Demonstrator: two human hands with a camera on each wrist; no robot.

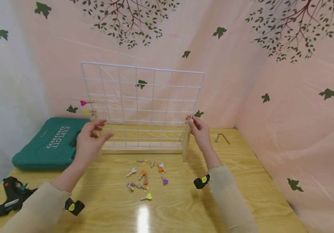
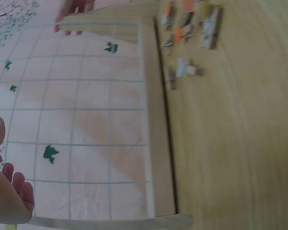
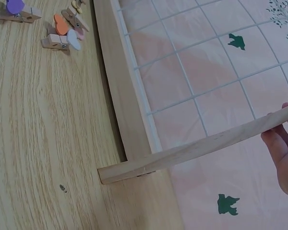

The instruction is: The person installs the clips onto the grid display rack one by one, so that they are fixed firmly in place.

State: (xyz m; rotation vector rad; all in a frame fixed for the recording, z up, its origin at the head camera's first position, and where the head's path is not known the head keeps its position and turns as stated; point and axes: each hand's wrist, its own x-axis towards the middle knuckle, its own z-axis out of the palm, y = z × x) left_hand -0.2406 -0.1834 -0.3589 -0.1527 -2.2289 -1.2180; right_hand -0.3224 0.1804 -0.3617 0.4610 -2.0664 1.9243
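A white wire grid (image 1: pixel 136 103) stands upright in a wooden stand (image 1: pixel 143 150) on the table. My right hand (image 1: pixel 200 131) pinches the top of the stand's right side post (image 3: pixel 206 146), beside the grid's edge. Thumb and fingertips sit on either face of that post in the right wrist view. My left hand (image 1: pixel 89 139) is held near the grid's left side, thumb and fingers spread apart with nothing between them. A pink heart clothespin (image 1: pixel 83 103) and a yellow heart clothespin (image 1: pixel 87 112) stick out from the grid's left edge.
Several small clothespins with colored hearts, one with a purple heart (image 1: pixel 165 182), lie scattered before the stand. A green case (image 1: pixel 47 142) is at the left, with a black glue gun (image 1: pixel 12 197) nearer. An Allen key (image 1: pixel 224 138) and a bolt (image 1: pixel 217 138) lie at the right.
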